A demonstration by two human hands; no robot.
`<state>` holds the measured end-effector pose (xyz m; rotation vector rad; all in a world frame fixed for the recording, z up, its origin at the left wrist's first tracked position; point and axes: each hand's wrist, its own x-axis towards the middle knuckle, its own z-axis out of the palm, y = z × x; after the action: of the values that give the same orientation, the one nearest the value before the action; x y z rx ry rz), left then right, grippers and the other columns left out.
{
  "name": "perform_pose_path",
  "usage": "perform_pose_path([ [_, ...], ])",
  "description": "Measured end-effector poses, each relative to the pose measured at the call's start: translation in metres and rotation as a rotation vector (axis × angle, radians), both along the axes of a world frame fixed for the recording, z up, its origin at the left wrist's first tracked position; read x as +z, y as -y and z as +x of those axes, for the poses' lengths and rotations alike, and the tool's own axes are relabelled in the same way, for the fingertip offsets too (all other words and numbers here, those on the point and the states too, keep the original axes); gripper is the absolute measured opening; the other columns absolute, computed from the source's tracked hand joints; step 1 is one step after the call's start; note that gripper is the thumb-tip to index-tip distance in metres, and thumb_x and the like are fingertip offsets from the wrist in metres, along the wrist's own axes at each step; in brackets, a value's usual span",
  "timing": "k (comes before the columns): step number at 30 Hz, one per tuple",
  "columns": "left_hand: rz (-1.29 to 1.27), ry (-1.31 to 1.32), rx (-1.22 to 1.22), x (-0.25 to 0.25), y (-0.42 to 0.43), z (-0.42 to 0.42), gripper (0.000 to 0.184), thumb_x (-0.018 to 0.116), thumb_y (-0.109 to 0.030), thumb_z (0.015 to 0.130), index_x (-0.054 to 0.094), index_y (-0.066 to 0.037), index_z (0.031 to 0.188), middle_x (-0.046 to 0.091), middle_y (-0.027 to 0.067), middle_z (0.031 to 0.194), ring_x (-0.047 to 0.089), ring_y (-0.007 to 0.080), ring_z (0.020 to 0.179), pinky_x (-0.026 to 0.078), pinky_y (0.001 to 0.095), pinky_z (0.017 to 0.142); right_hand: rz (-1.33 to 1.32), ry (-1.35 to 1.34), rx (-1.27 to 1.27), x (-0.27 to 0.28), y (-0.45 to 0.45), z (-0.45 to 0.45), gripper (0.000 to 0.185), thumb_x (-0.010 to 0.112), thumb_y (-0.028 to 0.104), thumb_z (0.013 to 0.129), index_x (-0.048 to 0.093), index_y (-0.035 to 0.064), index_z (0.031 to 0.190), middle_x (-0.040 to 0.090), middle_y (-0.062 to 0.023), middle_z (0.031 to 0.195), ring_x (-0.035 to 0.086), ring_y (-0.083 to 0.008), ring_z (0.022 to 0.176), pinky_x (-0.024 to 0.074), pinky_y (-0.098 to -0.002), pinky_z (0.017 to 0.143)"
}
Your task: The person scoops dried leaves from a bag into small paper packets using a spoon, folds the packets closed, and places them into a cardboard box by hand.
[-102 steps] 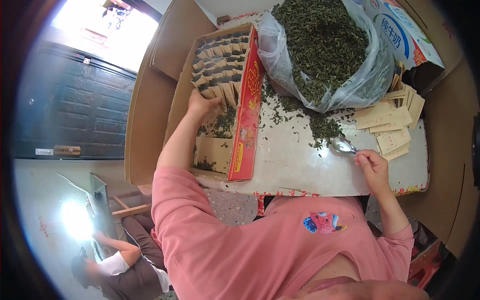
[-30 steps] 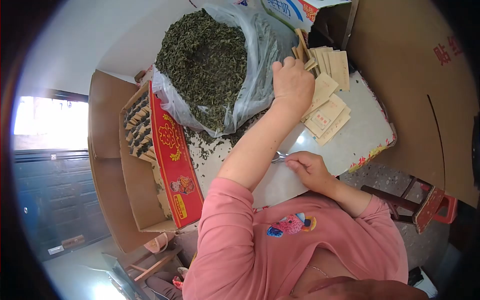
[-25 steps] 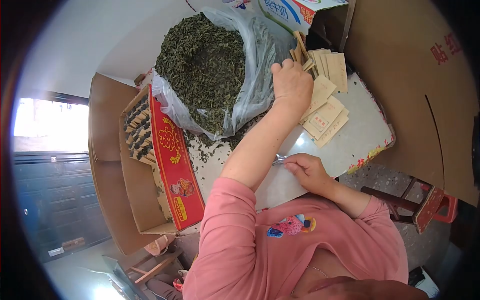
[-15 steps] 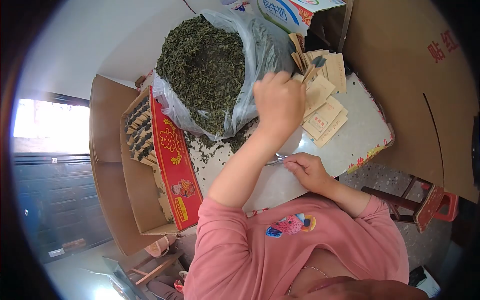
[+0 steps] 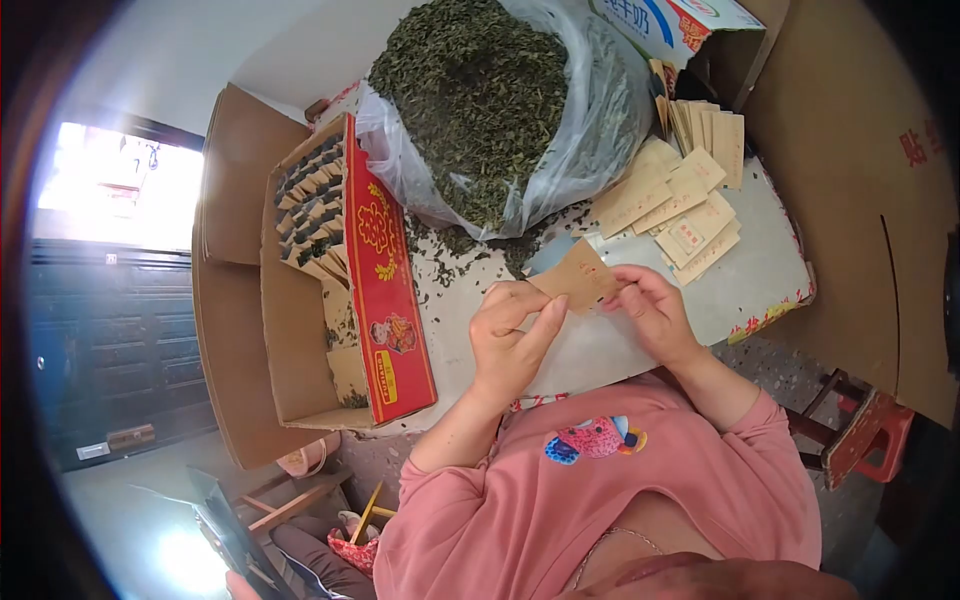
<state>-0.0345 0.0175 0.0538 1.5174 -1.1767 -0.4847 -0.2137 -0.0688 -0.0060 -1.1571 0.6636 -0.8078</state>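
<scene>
A small brown paper packet (image 5: 578, 278) is held between my two hands above the front of the white table (image 5: 450, 345). My left hand (image 5: 512, 330) pinches its left end between thumb and fingers. At its right end my right hand (image 5: 655, 310) closes its fingers on the packet; whether the spoon is still in that hand cannot be seen. Behind the packet stands a clear plastic bag full of dried green leaves (image 5: 470, 110), with loose leaves (image 5: 440, 262) spilled in front. Flat paper packets (image 5: 690, 210) lie fanned out to the right.
On the left, a red-sided cardboard box (image 5: 395, 300) holds rows of filled packets (image 5: 312, 200). A milk carton box (image 5: 690, 25) stands at the back right, beside tall cardboard (image 5: 850, 200). A red stool (image 5: 870, 440) is at the lower right; part of another person (image 5: 310, 555) shows at lower left.
My left hand has come back from the packet pile toward me with a packet. My right hand has risen to the packet's other end. The whole view has shifted.
</scene>
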Motion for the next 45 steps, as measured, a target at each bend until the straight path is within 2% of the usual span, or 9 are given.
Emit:
perform_pose_path([
  [9,0.087,-0.221,-0.197,0.012,-0.009,0.016,0.023,0.076,-0.014,0.078,0.068,-0.003,0.097,0.061,0.0075,0.091,0.058,0.0177,0.079,0.045,0.0294,0.071,0.059,-0.117,0.116,0.010,-0.008,0.014,0.015,0.054,0.009,0.097,0.062,-0.0021,0.102,0.066,-0.0046,0.083,0.061,-0.0105,0.077,0.0508,-0.0255,0.073],
  [15,0.331,0.191,-0.307,0.020,-0.016,0.023,0.036,0.076,-0.018,0.078,0.064,-0.003,0.109,0.061,0.0101,0.097,0.062,0.0205,0.091,0.049,0.0341,0.075,-0.189,-0.220,0.233,0.014,-0.010,0.015,0.014,0.055,0.010,0.095,0.063,-0.0020,0.098,0.065,-0.0030,0.082,0.058,-0.0084,0.075,0.0480,-0.0234,0.070],
  [18,0.059,0.336,-0.315,0.015,-0.009,0.024,0.050,0.077,-0.014,0.078,0.057,0.000,0.123,0.063,0.0096,0.112,0.062,0.0201,0.100,0.049,0.0328,0.083,-0.194,-0.271,0.319,0.010,-0.010,0.017,0.015,0.057,0.011,0.095,0.064,-0.0017,0.097,0.065,-0.0017,0.083,0.058,-0.0089,0.075,0.0473,-0.0233,0.069],
  [20,0.007,-0.098,-0.461,0.003,-0.005,0.020,0.056,0.077,-0.010,0.077,0.054,-0.001,0.127,0.063,0.0092,0.111,0.060,0.0189,0.101,0.047,0.0307,0.087,-0.330,-0.346,0.376,0.011,-0.012,0.020,0.015,0.057,0.011,0.093,0.065,-0.0015,0.098,0.066,-0.0028,0.085,0.059,-0.0103,0.078,0.0482,-0.0245,0.072],
  [26,0.082,-0.370,-0.389,0.001,-0.008,0.020,0.055,0.077,-0.004,0.076,0.053,-0.002,0.125,0.061,0.0073,0.108,0.056,0.0145,0.100,0.045,0.0286,0.090,-0.358,-0.342,0.261,0.015,-0.010,0.023,0.015,0.057,0.008,0.092,0.064,-0.0031,0.099,0.067,-0.0055,0.088,0.061,-0.0120,0.082,0.0494,-0.0260,0.076],
  [29,0.016,0.179,-0.184,0.002,-0.005,0.035,0.057,0.079,-0.007,0.073,0.053,-0.003,0.123,0.059,0.0085,0.101,0.058,0.0195,0.096,0.047,0.0301,0.084,-0.287,-0.362,0.187,0.020,-0.002,0.011,0.013,0.057,0.007,0.092,0.064,-0.0026,0.099,0.065,-0.0043,0.086,0.060,-0.0107,0.080,0.0491,-0.0246,0.074],
  [32,0.106,0.244,-0.043,-0.015,-0.003,0.040,0.057,0.082,-0.011,0.071,0.053,-0.002,0.119,0.059,0.0113,0.103,0.058,0.0239,0.096,0.048,0.0324,0.084,-0.224,-0.329,0.090,0.029,0.006,0.006,0.011,0.056,0.006,0.093,0.063,-0.0018,0.098,0.064,-0.0047,0.084,0.059,-0.0093,0.077,0.0492,-0.0240,0.072],
  [43,0.210,0.046,0.079,-0.049,0.000,0.044,0.057,0.085,-0.015,0.071,0.053,0.000,0.116,0.058,0.0119,0.104,0.058,0.0196,0.093,0.048,0.0304,0.082,-0.862,-0.473,-0.076,0.077,0.071,0.055,0.010,0.057,0.006,0.091,0.062,-0.0023,0.094,0.065,-0.0083,0.083,0.061,-0.0158,0.074,0.0482,-0.0285,0.068],
  [45,0.135,0.067,0.083,-0.047,0.001,0.043,0.048,0.082,-0.014,0.070,0.055,-0.003,0.109,0.059,0.0136,0.101,0.059,0.0306,0.093,0.048,0.0367,0.082,-1.034,-0.524,-0.141,0.080,0.089,0.071,0.010,0.058,0.007,0.090,0.063,-0.0019,0.093,0.066,-0.0101,0.082,0.063,-0.0190,0.074,0.0483,-0.0308,0.067],
])
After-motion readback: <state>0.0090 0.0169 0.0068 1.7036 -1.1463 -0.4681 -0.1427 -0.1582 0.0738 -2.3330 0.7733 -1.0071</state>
